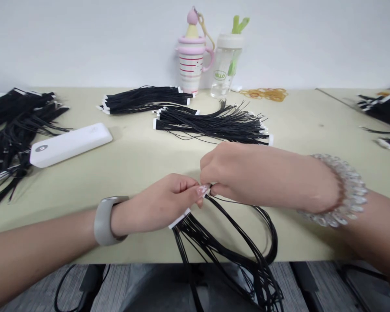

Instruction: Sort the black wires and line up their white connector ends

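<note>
Left hand (156, 199) nearly closed, thumb and curled fingers pinching a white end strip (179, 218) on a bundle of thin black wires (190, 234). Grey watch band (105, 221) around that wrist. Right hand (237, 173) knuckles up, fingers bent down and almost closed on a small white tab (205, 189) just beside the left hand's fingertips, the exact hold partly hidden behind the fingers. Beaded crystal bracelet (347, 190) around the right wrist.

From the hands at 6 o'clock, the bundle's wires looping over the edge of a pale green tabletop (117, 160) and dangling below it, above grey slats (295, 286). At 12 o'clock, just beyond the right hand, a fanned black wire bundle (211, 125) with white ends, lying flat. Farther out at 11 o'clock, a second bundle (143, 99), also flat. At 9 o'clock, a white power bank (70, 145) beside a heaped pile of black wire bundles (16, 134). At 2 o'clock, near the far corner, more black wire bundles (383, 108). Against the wall at 12 o'clock, a pink-trimmed striped cup (191, 65) beside a clear water bottle (225, 65), with loose rubber bands (263, 94) at 1 o'clock
</note>
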`<move>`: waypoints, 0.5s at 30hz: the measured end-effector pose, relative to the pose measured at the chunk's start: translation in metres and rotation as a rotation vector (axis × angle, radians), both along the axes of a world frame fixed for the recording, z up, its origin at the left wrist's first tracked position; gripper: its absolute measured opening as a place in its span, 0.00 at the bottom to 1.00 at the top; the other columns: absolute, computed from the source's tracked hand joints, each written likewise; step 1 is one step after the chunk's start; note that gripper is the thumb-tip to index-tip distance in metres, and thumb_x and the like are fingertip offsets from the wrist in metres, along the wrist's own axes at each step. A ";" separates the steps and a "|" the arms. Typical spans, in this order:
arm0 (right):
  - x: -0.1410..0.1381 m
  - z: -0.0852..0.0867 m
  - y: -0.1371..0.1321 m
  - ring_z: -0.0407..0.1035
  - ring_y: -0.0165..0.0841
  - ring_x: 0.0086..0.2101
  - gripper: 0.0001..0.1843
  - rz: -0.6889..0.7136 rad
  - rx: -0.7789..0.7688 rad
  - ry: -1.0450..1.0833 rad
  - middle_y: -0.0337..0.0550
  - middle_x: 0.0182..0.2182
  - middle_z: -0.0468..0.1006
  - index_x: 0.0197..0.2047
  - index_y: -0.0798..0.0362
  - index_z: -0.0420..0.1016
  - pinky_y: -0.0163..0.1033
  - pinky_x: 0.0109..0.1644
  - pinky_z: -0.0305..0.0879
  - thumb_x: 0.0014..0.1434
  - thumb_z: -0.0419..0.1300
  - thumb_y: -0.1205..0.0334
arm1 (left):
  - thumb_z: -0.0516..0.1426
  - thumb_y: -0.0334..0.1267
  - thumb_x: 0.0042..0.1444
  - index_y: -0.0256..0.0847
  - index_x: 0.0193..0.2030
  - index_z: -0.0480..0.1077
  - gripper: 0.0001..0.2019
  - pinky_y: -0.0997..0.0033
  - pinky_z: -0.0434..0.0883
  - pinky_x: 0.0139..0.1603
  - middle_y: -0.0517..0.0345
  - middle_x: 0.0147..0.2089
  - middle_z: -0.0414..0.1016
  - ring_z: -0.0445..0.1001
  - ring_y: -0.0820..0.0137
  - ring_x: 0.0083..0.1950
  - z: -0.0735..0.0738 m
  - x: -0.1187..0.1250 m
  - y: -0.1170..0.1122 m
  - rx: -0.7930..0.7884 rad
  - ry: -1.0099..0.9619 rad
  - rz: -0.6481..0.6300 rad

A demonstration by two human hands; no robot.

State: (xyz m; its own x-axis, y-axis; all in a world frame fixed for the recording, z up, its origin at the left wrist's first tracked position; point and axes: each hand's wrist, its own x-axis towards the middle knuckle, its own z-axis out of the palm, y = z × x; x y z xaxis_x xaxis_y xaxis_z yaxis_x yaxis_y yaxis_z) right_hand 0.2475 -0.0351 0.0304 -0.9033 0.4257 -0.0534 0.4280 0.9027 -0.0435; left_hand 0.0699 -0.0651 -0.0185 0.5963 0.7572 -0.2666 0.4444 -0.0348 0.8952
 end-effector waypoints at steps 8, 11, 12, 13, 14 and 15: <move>-0.003 0.004 -0.006 0.47 0.22 0.17 0.13 0.036 0.051 0.009 0.37 0.16 0.64 0.17 0.57 0.63 0.34 0.22 0.42 0.50 0.51 0.75 | 0.46 0.47 0.57 0.39 0.22 0.59 0.17 0.77 0.53 0.21 0.67 0.19 0.51 0.50 0.78 0.21 0.006 0.000 -0.001 0.000 0.024 -0.055; -0.003 0.003 -0.007 0.48 0.23 0.17 0.12 0.061 0.060 0.021 0.37 0.16 0.65 0.18 0.57 0.63 0.33 0.22 0.43 0.51 0.51 0.74 | 0.46 0.46 0.58 0.39 0.22 0.59 0.17 0.77 0.53 0.21 0.67 0.19 0.51 0.50 0.78 0.21 0.005 -0.001 -0.001 0.002 0.023 -0.074; -0.002 0.003 -0.006 0.49 0.23 0.17 0.12 0.065 0.061 0.019 0.37 0.17 0.66 0.18 0.57 0.64 0.33 0.22 0.44 0.51 0.52 0.74 | 0.45 0.46 0.58 0.39 0.23 0.59 0.17 0.77 0.53 0.21 0.67 0.19 0.51 0.50 0.78 0.21 0.004 -0.001 -0.001 0.002 0.018 -0.080; -0.002 0.002 -0.006 0.50 0.23 0.18 0.12 0.066 0.062 0.014 0.37 0.17 0.66 0.19 0.57 0.64 0.33 0.23 0.44 0.52 0.52 0.73 | 0.45 0.46 0.58 0.39 0.23 0.59 0.17 0.77 0.53 0.22 0.67 0.19 0.51 0.50 0.78 0.21 0.004 -0.001 0.000 0.001 0.015 -0.085; -0.002 0.001 -0.005 0.51 0.23 0.18 0.11 0.068 0.063 0.006 0.38 0.18 0.67 0.19 0.57 0.65 0.33 0.23 0.45 0.52 0.52 0.72 | 0.45 0.47 0.58 0.39 0.23 0.59 0.17 0.77 0.53 0.22 0.67 0.19 0.50 0.50 0.78 0.21 0.004 -0.002 0.000 -0.001 0.013 -0.088; -0.001 0.000 -0.004 0.52 0.23 0.19 0.11 0.071 0.061 -0.002 0.38 0.18 0.67 0.20 0.57 0.65 0.33 0.24 0.46 0.53 0.52 0.71 | 0.44 0.47 0.59 0.38 0.24 0.59 0.18 0.77 0.53 0.22 0.67 0.19 0.50 0.50 0.78 0.21 0.004 -0.002 0.000 -0.004 0.014 -0.089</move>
State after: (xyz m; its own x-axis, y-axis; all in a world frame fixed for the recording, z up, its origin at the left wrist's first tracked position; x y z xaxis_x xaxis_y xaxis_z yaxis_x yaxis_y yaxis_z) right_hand 0.2462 -0.0393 0.0306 -0.9314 0.3626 -0.0312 0.3624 0.9319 0.0128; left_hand 0.0681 -0.0652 -0.0149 0.6576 0.7000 -0.2785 0.4525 -0.0715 0.8889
